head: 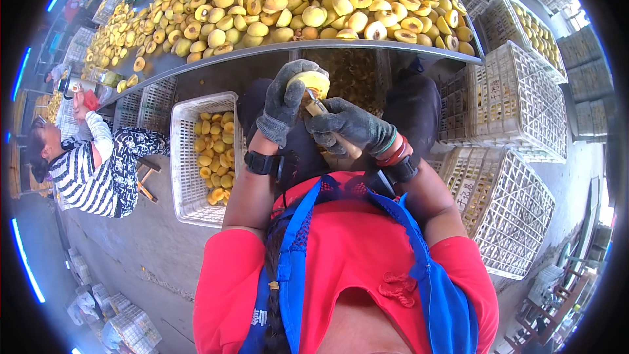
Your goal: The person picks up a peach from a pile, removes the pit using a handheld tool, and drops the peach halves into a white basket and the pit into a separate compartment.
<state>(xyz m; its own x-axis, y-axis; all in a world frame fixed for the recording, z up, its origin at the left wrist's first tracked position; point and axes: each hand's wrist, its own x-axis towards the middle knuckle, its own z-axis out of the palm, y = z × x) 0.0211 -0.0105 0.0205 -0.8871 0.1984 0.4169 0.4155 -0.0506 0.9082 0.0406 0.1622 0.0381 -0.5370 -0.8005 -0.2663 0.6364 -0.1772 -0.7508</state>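
My left hand [287, 101], in a dark grey work glove, grips a yellow halved stone fruit [313, 82], perhaps a peach, with its underside partly hidden. My right hand [351, 125], gloved alike, is closed around the wooden handle [348, 145] of a small pitting tool. The tool's metal tip [312, 96] meets the lower edge of the fruit. Both hands are in front of my lap, just below the rim of a metal table [314, 46]. Heaped on that table are many yellow fruit halves [314, 15], several showing brown pits or hollows.
A white plastic crate [184, 172] with fruit halves stands on the floor left of my legs. Stacked white crates [521, 103] rise at the right. Under the table lies a mass of brown pits [351, 76]. A co-worker [93, 167] sits at the far left.
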